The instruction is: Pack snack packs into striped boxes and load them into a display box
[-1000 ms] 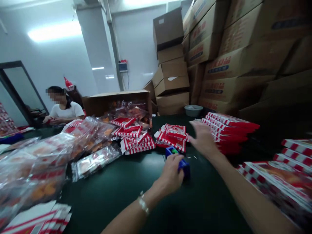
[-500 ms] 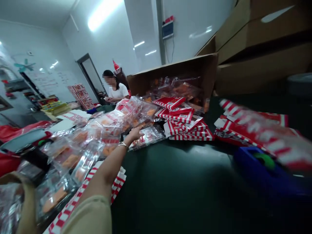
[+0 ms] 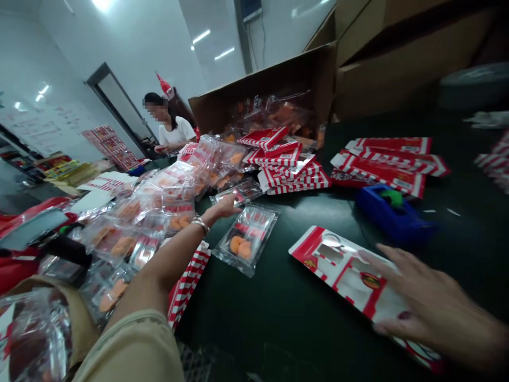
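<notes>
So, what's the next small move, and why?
I'd probably close the right hand on the carton: it lies flat under the spread fingers, which don't seem to grip it, while the left hand is over by the packets.

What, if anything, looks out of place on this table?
Two small white scraps lie loose on the dark table, right of the blue tape dispenser. They look like stray litter; I can't tell what they came from.

Across the dark green surface (image 3: 254, 313) from me, pale walls (image 3: 131, 53) with a dark-framed doorway (image 3: 118, 106) throw back bright streaks of light (image 3: 201, 36).
</notes>
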`<move>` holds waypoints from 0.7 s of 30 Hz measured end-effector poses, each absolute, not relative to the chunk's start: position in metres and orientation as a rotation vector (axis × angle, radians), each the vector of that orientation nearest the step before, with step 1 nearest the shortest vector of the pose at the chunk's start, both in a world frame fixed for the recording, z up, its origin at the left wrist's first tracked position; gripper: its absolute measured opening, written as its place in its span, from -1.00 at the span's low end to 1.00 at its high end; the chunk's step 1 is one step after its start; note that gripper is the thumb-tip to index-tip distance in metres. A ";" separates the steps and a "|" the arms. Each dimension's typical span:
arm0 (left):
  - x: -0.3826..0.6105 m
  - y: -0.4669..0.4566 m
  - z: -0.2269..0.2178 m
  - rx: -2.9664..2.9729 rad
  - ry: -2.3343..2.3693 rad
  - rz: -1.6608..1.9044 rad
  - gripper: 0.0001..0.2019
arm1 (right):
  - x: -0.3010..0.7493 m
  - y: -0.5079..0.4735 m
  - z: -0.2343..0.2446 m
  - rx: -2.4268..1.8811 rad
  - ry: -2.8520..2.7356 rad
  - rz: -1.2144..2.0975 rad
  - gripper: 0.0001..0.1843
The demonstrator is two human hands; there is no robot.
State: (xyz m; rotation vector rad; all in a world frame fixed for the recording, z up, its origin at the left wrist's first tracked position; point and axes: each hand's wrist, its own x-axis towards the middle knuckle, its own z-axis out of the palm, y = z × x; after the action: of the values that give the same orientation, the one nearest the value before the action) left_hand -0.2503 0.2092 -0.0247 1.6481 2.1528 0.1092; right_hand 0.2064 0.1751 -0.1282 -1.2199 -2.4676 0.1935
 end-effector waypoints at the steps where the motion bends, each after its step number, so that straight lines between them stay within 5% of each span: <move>1: -0.237 0.200 -0.030 1.694 2.111 0.108 -0.46 | 0.204 0.173 -0.128 -1.244 -2.580 0.243 -0.02; 9: -0.166 0.147 -0.054 1.752 1.916 0.132 -0.11 | 0.226 0.137 -0.090 -1.377 -2.725 0.550 0.30; 16: -0.156 0.155 -0.041 1.623 2.186 0.229 -0.52 | 0.256 0.133 -0.124 -1.427 -2.649 0.463 0.15; 21: -0.146 0.136 -0.053 1.533 2.062 0.301 -0.21 | 0.269 0.128 -0.137 -1.429 -2.567 0.390 0.09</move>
State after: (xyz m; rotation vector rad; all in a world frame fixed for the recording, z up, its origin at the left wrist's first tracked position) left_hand -0.1461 0.1362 -0.0526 1.5327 2.0617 0.3008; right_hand 0.2692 0.1283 -0.1368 -1.4291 -2.5668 0.3901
